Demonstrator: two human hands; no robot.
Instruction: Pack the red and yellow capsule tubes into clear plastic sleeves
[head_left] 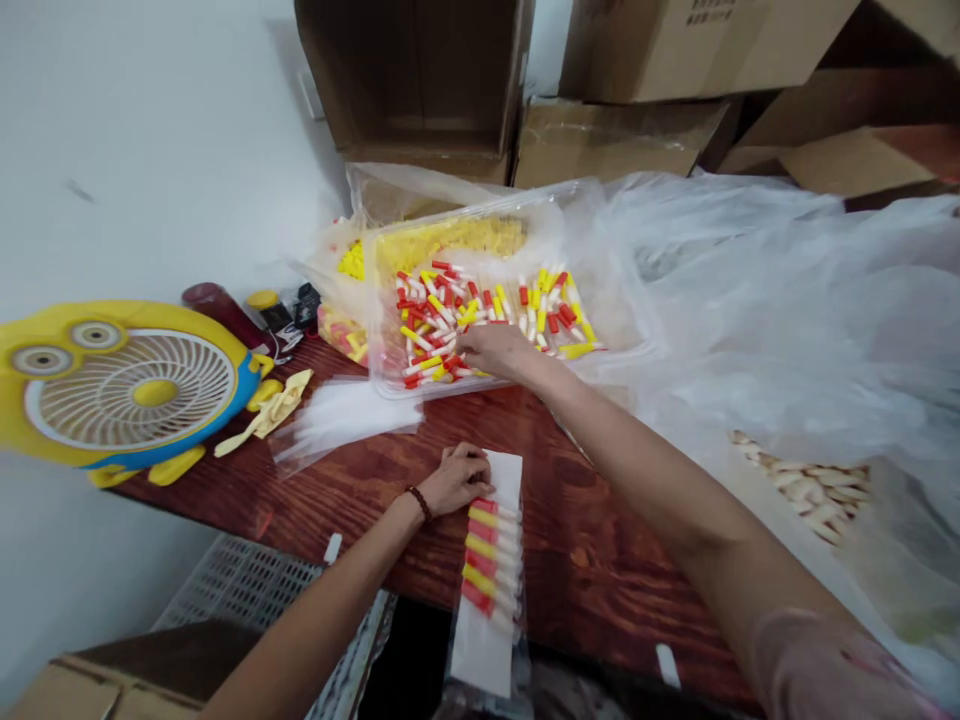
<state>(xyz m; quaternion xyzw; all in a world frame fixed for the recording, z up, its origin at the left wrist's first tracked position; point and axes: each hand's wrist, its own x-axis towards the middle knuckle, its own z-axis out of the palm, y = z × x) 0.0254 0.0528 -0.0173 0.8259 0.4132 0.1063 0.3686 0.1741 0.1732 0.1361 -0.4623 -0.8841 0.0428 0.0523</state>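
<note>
Lower centre, the card (480, 650) runs upward, curled left hand (459, 480) touching it. Right hand (499, 350), half-closed, dips into the tray (390, 386), grip hidden.

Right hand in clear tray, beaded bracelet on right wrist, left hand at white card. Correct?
Not quite: head view shows the bracelet above the left hand. The right hand is in the tray, left at the card.

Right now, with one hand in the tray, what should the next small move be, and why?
Probably pinch a yellow-ended stick with the right hand: its fingers are among the sticks in the tray, and the row on the card appears to alternate red and yellow, with red nearest the left hand.
</note>
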